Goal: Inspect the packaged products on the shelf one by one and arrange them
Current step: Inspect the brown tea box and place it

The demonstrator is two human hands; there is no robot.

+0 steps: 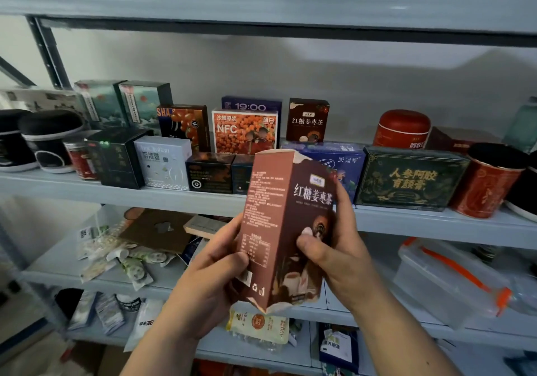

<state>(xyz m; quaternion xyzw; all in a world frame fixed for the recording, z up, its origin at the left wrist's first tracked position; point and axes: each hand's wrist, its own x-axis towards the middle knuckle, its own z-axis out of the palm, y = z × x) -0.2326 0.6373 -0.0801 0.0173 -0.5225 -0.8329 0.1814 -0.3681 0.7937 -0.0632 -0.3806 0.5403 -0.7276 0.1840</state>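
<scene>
One brown box (pixel 286 230), gripped by left hand (pixel 215 271) and right hand (pixel 334 242) at frame centre, is under inspection; many boxes on the shelf (pixel 203 198) behind seemingly await checking.

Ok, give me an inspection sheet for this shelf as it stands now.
Surface: grey metal shelf, packed with boxes and tins, roughly in two rows.
Job's things: brown tea box held roughly upright in front of the shelf; matching tea box stands in the back row, right of the orange NFC box; blue box and dark green box in the front row; red tin behind them.
Clutter: loose sachets and a clear plastic container on the shelf below.
Grippers: left hand and right hand both grip the brown tea box.
Cables: nothing seen.
Surroundings: pale wall behind; upper shelf board above.
</scene>
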